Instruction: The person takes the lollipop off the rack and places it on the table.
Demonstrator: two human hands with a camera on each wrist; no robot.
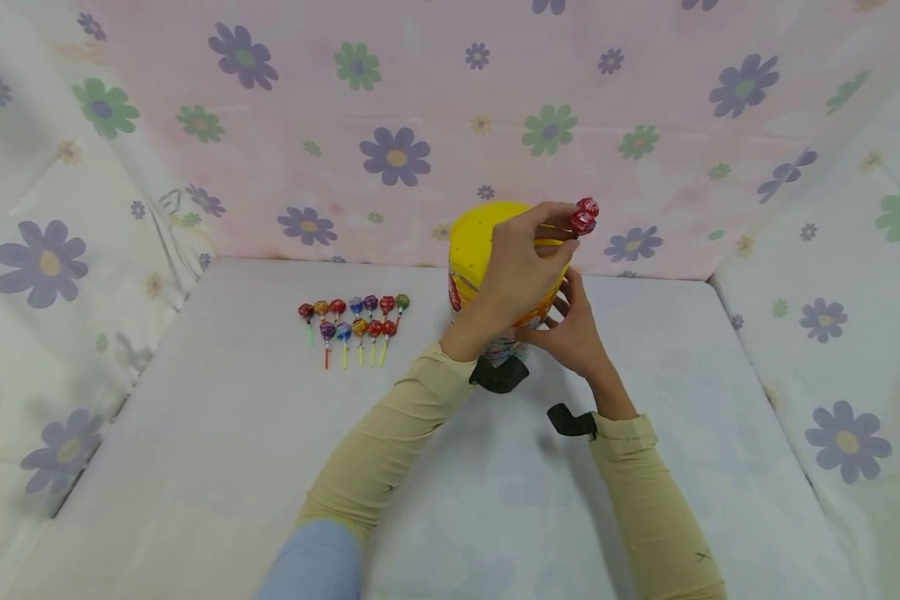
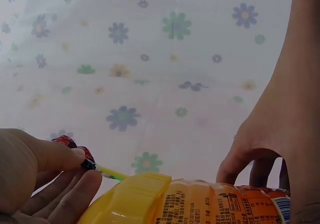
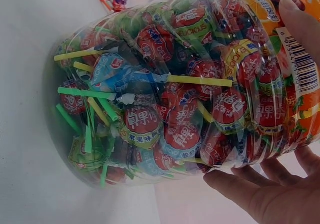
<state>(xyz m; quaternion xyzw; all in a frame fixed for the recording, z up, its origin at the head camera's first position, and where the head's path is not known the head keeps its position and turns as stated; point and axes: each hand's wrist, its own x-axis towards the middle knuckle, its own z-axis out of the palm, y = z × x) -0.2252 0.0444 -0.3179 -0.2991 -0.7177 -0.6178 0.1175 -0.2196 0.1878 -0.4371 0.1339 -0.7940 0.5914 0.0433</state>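
Observation:
Two red-wrapped lollipops (image 1: 583,218) are pinched in my left hand (image 1: 516,265), which is over the yellow lid (image 1: 474,237) of a jar. In the left wrist view, thumb and fingers of the left hand (image 2: 47,171) hold them just below the heads, their yellow and green sticks (image 2: 111,173) pointing towards the lid (image 2: 132,196). My right hand (image 1: 573,333) grips the jar's side, its fingers curved round the wall. The clear plastic jar (image 3: 165,108), with an orange label, is full of wrapped lollipops. Part of it is hidden behind my left arm in the head view.
Left of the jar, several lollipops (image 1: 359,328) lie in two rows on the white table (image 1: 232,433). Flower-patterned cloth (image 1: 435,108) stands behind the table and along both sides. Dark straps (image 1: 499,375) hang at both wrists.

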